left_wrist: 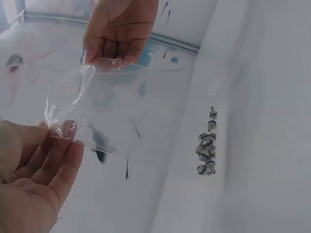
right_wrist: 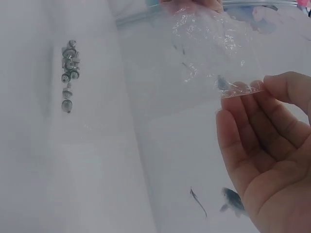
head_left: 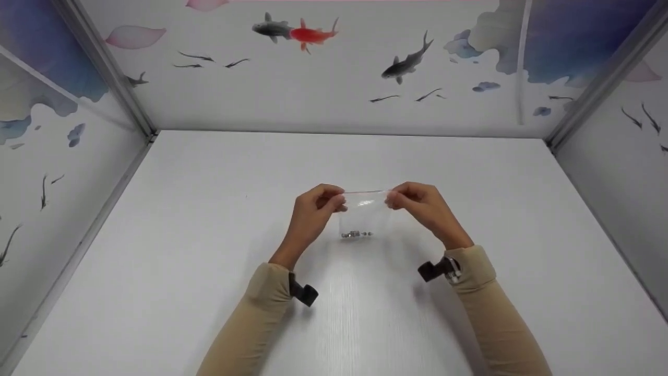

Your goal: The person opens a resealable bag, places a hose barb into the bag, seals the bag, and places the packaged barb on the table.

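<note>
A clear plastic zip bag [head_left: 365, 211] hangs upright between both hands over the white table. My left hand [head_left: 314, 209] pinches its upper left corner, thumb against fingers. At the upper right corner, my right hand [head_left: 424, 208] pinches the film the same way. Several small silvery metal screws [head_left: 357, 234] lie along the bottom of the bag. The left wrist view shows these screws [left_wrist: 206, 145] bunched together, with a couple trailing off in a line. In the right wrist view the bag's film [right_wrist: 209, 48] looks creased and shiny near the top.
The white table [head_left: 182, 292] spreads out on all sides of the hands. Printed panels with fish and petals [head_left: 323, 94] close it in at the back, left and right. A black wrist camera [head_left: 305, 294] sits on the left sleeve, another black camera [head_left: 432, 271] on the right.
</note>
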Demonstrator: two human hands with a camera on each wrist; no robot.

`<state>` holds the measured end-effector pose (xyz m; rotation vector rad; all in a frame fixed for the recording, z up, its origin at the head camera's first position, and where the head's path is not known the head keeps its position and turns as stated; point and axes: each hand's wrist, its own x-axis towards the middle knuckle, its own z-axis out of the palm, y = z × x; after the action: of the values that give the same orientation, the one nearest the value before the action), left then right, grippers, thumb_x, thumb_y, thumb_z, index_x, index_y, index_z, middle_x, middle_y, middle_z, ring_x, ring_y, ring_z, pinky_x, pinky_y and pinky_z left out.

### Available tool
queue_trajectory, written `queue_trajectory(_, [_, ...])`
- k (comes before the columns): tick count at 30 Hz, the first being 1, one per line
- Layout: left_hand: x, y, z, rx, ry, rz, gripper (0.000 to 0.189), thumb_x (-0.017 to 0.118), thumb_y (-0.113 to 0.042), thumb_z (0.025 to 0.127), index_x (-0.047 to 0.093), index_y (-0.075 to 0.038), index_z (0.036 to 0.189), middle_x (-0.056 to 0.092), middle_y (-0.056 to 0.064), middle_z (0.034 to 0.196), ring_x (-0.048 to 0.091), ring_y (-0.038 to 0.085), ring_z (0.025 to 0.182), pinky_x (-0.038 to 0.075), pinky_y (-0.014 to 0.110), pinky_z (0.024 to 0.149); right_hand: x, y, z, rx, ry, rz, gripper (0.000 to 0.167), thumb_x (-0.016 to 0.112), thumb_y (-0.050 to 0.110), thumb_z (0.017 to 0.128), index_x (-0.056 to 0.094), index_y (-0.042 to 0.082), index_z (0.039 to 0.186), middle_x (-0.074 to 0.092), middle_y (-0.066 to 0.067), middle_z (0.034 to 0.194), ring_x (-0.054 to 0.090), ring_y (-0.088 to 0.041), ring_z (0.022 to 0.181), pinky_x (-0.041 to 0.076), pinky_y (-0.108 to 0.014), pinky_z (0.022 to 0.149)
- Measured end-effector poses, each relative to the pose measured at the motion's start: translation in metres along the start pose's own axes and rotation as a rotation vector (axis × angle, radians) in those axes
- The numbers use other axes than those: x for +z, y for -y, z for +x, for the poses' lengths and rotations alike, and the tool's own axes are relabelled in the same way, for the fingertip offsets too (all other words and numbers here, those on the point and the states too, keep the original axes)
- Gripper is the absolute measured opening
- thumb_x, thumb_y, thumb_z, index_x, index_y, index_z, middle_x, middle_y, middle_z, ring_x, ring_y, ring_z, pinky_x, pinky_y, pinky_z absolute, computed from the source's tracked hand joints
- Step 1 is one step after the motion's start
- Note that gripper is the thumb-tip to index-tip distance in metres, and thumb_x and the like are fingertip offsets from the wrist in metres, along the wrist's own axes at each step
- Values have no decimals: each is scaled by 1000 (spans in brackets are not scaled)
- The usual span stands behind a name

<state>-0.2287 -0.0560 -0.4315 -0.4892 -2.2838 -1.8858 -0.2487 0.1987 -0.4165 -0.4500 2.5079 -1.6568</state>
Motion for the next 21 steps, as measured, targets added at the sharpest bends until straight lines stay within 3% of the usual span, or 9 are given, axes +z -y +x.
queue_trajectory(5, [1, 3, 0, 2, -10, 53, 21, 67, -16, 90, 70, -4, 107, 71, 10, 91, 70, 17, 84, 56, 26, 80, -1, -2, -2, -51, -4, -32, 36, 64, 33, 92, 67, 0, 107, 69, -10, 98, 67, -14, 91, 53, -23, 86])
queue_trajectory(12, [3, 4, 2, 10, -32, 136, 18, 68, -19, 89, 72, -5, 99, 71, 7, 91, 67, 15, 84, 55, 27, 78, -1, -4, -3, -116, 21, -60, 25, 66, 26, 91, 69, 3, 103, 69, -12, 100, 67, -19, 90, 54, -23, 83])
queue_trajectory(21, [6, 1, 3, -13, -53, 211, 14, 67, -19, 90, 72, -7, 96, 71, 6, 91, 66, 16, 86, 55, 28, 80, 3, -9, -4, -202, -48, -136, 20, 66, 25, 91, 70, 6, 97, 70, -6, 93, 67, -24, 84, 52, -18, 73])
